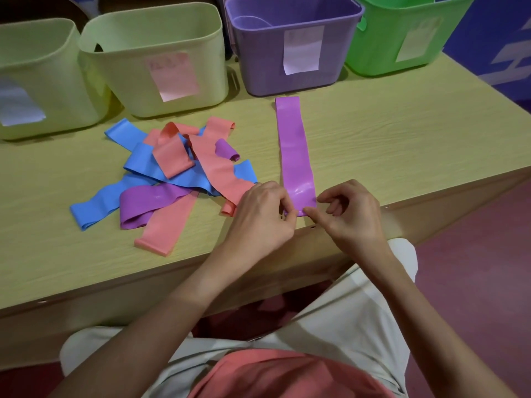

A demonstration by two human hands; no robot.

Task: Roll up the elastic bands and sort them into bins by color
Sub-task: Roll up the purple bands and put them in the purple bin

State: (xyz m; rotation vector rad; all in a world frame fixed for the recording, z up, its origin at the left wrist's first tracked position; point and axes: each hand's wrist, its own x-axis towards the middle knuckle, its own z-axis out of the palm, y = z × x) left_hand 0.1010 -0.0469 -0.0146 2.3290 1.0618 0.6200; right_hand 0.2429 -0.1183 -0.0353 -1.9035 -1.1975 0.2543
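Both hands, left hand (263,209) and right hand (349,209), pinch the purple band (294,150) at its near end; loosely pinched, its slick end could slip from the fingertips and unroll.

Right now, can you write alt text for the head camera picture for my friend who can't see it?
Two hands pinch the near end of a flat purple band on a table. A pile of bands lies left; four bins stand behind.

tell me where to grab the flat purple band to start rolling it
Take the purple band by its near short end, from the table-edge side, one corner each for left hand and right hand. It lies flat, running lengthwise toward the purple bin.
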